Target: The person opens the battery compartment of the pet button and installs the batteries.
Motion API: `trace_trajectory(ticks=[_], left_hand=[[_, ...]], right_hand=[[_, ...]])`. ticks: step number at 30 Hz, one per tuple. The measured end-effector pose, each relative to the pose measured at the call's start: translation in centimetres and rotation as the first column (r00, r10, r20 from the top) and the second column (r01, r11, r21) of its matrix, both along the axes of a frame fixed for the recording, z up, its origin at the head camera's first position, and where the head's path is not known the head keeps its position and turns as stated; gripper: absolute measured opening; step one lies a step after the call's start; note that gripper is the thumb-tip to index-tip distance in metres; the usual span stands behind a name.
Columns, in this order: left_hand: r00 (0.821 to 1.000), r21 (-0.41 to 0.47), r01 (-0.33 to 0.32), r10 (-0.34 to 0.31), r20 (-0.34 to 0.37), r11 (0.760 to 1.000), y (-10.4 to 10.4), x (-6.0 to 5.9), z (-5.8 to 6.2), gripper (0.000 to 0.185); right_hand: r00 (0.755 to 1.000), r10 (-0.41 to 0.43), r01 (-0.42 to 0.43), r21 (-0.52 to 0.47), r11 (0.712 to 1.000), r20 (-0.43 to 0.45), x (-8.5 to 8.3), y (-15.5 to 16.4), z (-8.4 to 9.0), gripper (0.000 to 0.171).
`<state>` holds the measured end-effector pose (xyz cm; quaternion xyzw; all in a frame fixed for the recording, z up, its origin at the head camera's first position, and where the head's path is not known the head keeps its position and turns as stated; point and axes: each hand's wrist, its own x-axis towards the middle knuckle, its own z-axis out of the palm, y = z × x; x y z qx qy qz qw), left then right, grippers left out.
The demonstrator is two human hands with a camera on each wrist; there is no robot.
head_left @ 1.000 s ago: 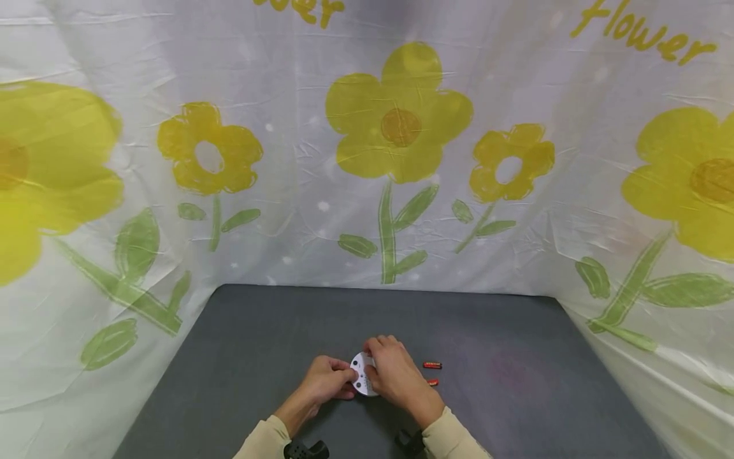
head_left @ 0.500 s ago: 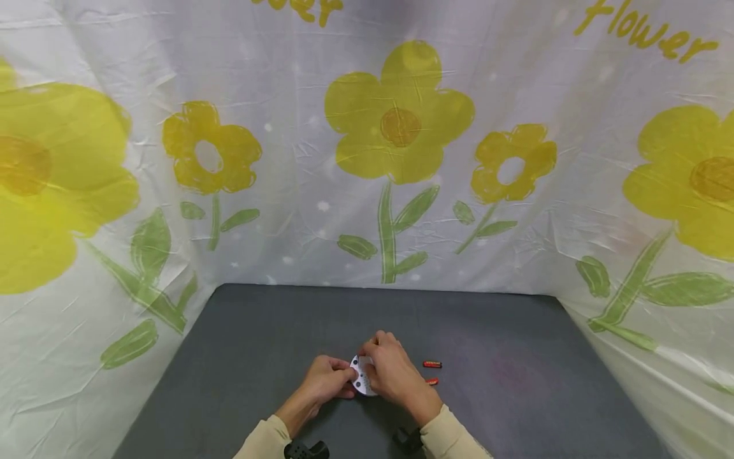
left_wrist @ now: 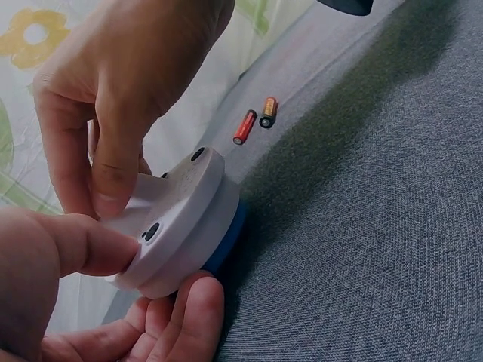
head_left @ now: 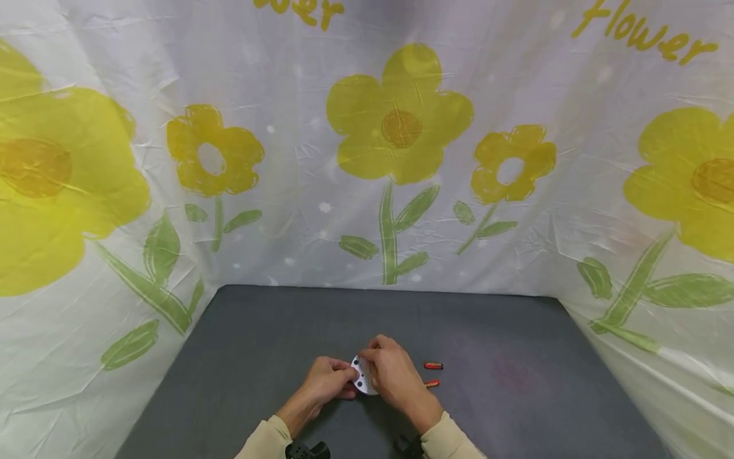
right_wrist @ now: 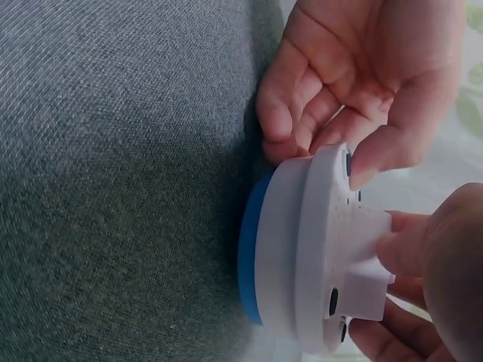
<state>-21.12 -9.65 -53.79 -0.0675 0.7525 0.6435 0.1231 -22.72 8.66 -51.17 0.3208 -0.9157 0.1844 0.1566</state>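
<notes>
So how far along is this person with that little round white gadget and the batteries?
Early to midway, probably. Both hands, left hand and right hand, grip the round white device face down on the grey mat, its blue face below. The right fingers pinch a white cover panel on its back. Two small batteries lie untouched to the right on the mat.

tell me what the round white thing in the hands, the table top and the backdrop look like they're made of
Round white device: looks like matte moulded plastic, smooth with rounded edges, and a glossier blue base.
Table top: grey woven fabric or felt, going by the fine ribbed texture in the wrist views.
Backdrop: thin plastic sheet or slick cloth, creased, with printed yellow flowers.
</notes>
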Motion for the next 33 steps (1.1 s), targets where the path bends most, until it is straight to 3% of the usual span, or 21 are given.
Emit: trace_trajectory(ticks=[8, 12, 17, 22, 33], left_hand=[[1.0, 0.025, 0.003, -0.003, -0.011, 1.0, 0.0, -0.2, -0.4, 0.024], [1.0, 0.045, -0.002, 0.003, -0.012, 0.999, -0.1, -0.2, -0.5, 0.028], [1.0, 0.054, -0.01, 0.01, -0.003, 0.998, -0.1, -0.1, -0.5, 0.028], [1.0, 0.061, -0.012, 0.012, 0.003, 0.998, -0.1, -0.1, -0.5, 0.028], [1.0, 0.059, -0.011, 0.011, 0.007, 0.998, -0.2, 0.0, -0.2, 0.028]], right_hand=[[0.997, 0.035, -0.029, -0.09, 0.996, 0.063, -0.7, 0.8, 0.2, 0.025], [1.0, 0.009, -0.006, -0.127, 0.992, 0.022, -1.2, 2.3, 1.1, 0.024], [0.998, -0.06, 0.057, -0.139, 0.989, -0.015, -1.8, 5.0, 2.5, 0.025], [0.987, -0.153, 0.159, -0.133, 0.978, 0.053, -2.1, 8.4, 3.1, 0.023], [0.95, -0.285, 0.293, -0.049, 0.955, 0.13, -2.3, 16.2, 2.3, 0.02]])
